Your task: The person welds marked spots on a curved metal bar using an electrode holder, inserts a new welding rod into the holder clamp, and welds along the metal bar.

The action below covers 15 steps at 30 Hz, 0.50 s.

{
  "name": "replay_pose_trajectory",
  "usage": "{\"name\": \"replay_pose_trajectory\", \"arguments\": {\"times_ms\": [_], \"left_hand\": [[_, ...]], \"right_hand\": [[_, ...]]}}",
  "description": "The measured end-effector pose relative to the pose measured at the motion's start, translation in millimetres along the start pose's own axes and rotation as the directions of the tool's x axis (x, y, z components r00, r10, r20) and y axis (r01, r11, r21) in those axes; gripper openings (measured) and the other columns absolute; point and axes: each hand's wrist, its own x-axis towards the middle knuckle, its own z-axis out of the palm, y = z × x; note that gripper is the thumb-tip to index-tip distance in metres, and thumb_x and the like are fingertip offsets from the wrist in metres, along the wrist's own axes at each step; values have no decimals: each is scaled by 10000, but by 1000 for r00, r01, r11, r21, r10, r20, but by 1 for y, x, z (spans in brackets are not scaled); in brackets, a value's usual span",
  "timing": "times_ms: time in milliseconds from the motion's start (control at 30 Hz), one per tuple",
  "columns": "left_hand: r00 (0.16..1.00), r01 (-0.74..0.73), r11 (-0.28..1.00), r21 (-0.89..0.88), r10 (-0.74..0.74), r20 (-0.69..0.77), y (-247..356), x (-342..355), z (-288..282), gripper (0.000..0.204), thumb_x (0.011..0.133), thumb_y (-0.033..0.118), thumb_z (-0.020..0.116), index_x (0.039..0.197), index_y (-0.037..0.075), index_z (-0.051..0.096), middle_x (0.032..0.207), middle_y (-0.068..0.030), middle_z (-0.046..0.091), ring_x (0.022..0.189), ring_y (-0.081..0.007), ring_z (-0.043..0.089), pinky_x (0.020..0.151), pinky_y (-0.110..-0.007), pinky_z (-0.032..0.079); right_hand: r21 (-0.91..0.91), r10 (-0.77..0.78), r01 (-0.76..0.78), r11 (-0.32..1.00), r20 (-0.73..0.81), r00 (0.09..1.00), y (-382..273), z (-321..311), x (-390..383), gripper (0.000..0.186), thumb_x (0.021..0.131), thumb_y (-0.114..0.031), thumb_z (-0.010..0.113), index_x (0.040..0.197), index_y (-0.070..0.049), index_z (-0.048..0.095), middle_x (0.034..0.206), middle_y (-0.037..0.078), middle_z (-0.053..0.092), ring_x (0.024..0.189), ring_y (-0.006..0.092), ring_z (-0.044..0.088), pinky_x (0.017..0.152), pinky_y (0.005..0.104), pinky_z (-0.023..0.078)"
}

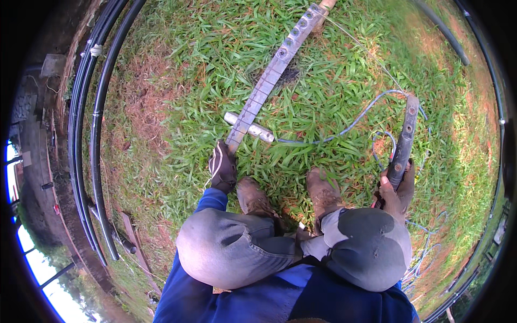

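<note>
My left hand (223, 168), in a dark glove with pale stripes, is closed around the near end of a long flat metal bar (263, 86). The bar slants away to the upper right, with a line of marks along it and several round holes toward its far end. Under its near part a short silvery metal tube (257, 131) lies across on the grass. To the right, my right hand (397, 195), in a brownish glove with bare fingertips, grips the lower end of a dark, rounded bar (404, 141) with several holes along it. That bar points upward.
A blue-grey cord (350, 131) runs from the tube and loops by the dark bar. Long black pipes (102, 97) curve along the left; another dark pipe (444, 33) lies far right. My boots (323, 188) stand in the grass. A wooden strip (135, 242) lies at lower left.
</note>
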Motion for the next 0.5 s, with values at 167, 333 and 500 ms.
{"name": "replay_pose_trajectory", "arguments": {"times_ms": [167, 333, 500], "left_hand": [[999, 28, 1000, -7, -28, 17, -4, -7, 4, 501, 799, 276, 925, 1228, 89, 748, 1082, -208, 813, 1011, -463, 788, 897, -550, 635], [999, 26, 999, 24, -27, 20, -2, 2, 6, 499, 797, 276, 927, 1225, 89, 750, 1079, -208, 814, 1006, -462, 789, 895, -549, 635], [999, 23, 999, 29, -23, 31, 4, 10, 10, 498, 796, 277, 928, 1222, 88, 752, 1075, -208, 814, 1001, -461, 789, 892, -547, 635]], "right_hand": [[-124, -117, 109, 986, -55, 992, 31, -15, 7, 781, 864, 94, 811, 1580, -65, 543, 1157, 59, 687, 1018, 143, 683, 836, 288, 592], [-176, -152, 141, 974, -50, 987, 45, -22, 10, 914, 882, 52, 818, 1721, -2, 459, 1291, 110, 718, 1037, 171, 715, 844, 314, 609], [-263, -113, 93, 960, -59, 992, 46, -20, 13, 949, 923, 42, 800, 1782, 7, 399, 1376, 150, 714, 1117, 216, 728, 827, 328, 645]]}}
